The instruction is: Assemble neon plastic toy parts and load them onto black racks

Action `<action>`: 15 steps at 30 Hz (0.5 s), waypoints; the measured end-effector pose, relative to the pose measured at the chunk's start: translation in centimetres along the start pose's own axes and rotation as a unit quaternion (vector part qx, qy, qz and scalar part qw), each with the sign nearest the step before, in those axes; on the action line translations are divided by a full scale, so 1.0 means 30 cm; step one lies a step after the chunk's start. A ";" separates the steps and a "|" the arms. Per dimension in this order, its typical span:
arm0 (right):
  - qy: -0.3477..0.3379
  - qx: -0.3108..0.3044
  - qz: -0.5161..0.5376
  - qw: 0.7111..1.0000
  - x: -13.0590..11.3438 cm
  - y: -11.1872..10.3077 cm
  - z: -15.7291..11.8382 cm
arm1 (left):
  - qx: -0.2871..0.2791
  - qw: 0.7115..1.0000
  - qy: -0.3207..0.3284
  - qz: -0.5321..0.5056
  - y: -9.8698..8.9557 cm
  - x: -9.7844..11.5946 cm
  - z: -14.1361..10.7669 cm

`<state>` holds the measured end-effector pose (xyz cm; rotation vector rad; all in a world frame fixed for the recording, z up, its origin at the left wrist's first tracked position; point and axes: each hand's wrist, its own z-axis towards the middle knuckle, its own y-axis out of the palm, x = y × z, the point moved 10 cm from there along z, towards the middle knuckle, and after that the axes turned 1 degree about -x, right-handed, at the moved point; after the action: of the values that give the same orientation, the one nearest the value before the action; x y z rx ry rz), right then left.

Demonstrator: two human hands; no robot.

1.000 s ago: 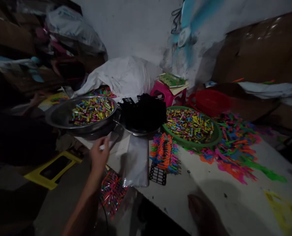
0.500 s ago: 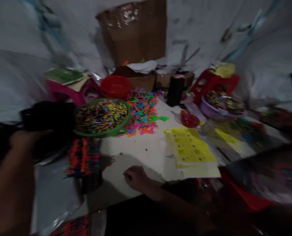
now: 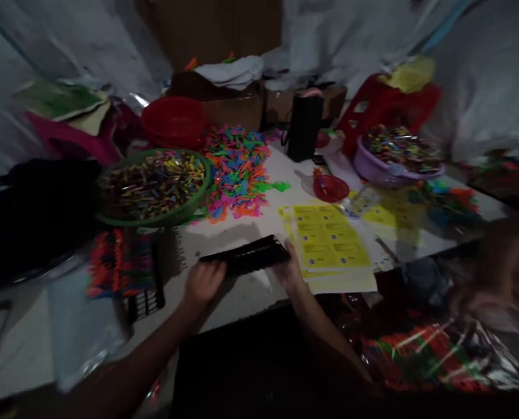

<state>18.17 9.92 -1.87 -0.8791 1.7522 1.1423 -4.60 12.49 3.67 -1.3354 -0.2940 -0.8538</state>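
Above the near part of the white tabletop [image 3: 242, 230], my left hand [image 3: 204, 282] grips one end of a flat black plastic tray [image 3: 247, 256]. Its other end is in my right hand [image 3: 289, 269]. Dim light and blur hide the tray's details. To the left lies a batch of orange, blue and green plastic pieces [image 3: 118, 262], beside a black slotted tray [image 3: 145, 305]. Just right of my right hand are yellow printed sheets [image 3: 332, 235]. Beyond the held tray spreads a heap of bright plastic pieces [image 3: 237, 171].
A green basin [image 3: 152, 220] full of small coloured pieces stands left, below a red basin [image 3: 174, 122]. A black bottle [image 3: 305, 128], small red dish [image 3: 331, 188] and filled purple basin [image 3: 375, 166] stand further right. Another person's arm [image 3: 501, 262] shows at far right.
My left hand has come from the dark pile at far left to the table's middle with a black tray. My right hand, earlier curled and empty-looking, now holds its other end.
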 end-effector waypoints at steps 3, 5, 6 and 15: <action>-0.015 0.086 -0.120 0.989 -0.020 -0.156 0.014 | -0.051 0.991 0.052 0.113 0.132 0.050 -0.112; -0.026 0.126 -0.185 0.974 -0.027 -0.241 0.012 | -0.078 0.977 0.085 0.181 0.193 0.077 -0.159; -0.024 0.130 -0.198 0.971 -0.025 -0.266 0.013 | -0.085 0.973 0.092 0.195 0.205 0.082 -0.172; -0.027 0.006 -0.276 0.961 0.000 -0.156 0.093 | -0.100 0.975 0.040 0.194 0.125 -0.029 -0.046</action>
<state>23.02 10.95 -4.11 -1.2186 1.3405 0.7731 -2.99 11.51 0.04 -1.4773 0.1195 -0.6143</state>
